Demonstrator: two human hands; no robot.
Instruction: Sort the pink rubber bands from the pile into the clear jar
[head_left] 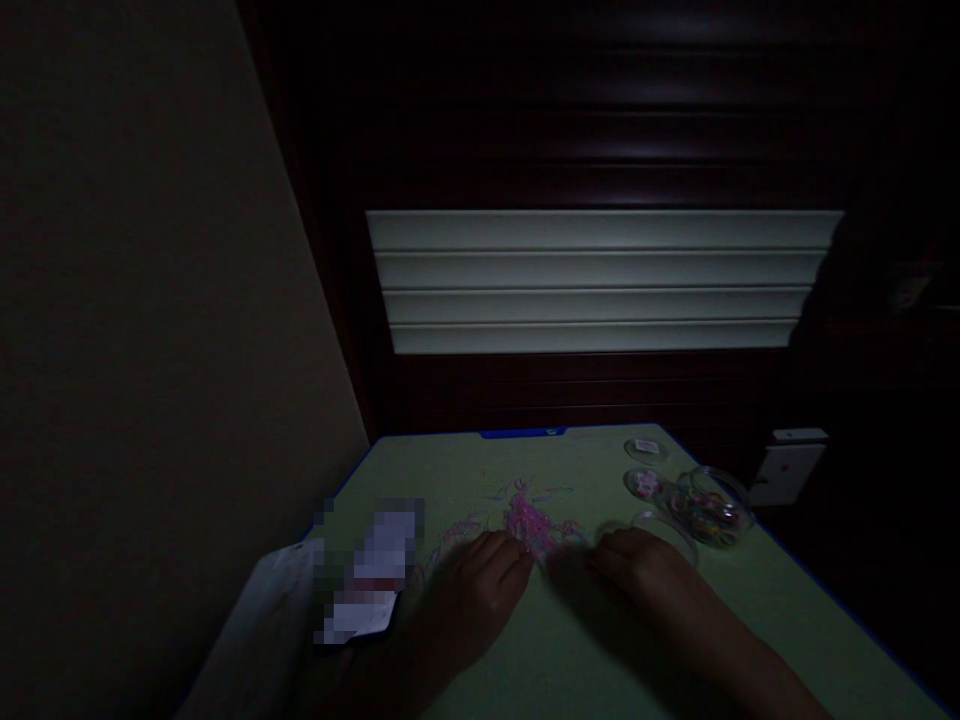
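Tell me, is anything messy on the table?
Pink loops lie tangled on the green table, with strands straying beside them; other colourful loops sit in a clear tub. It looks messy, but I can't tell whether anything spilled.

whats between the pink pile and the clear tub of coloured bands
In the head view, a clear round lid or dish, partly hidden by the right hand, with loose strands beside the pink pile.
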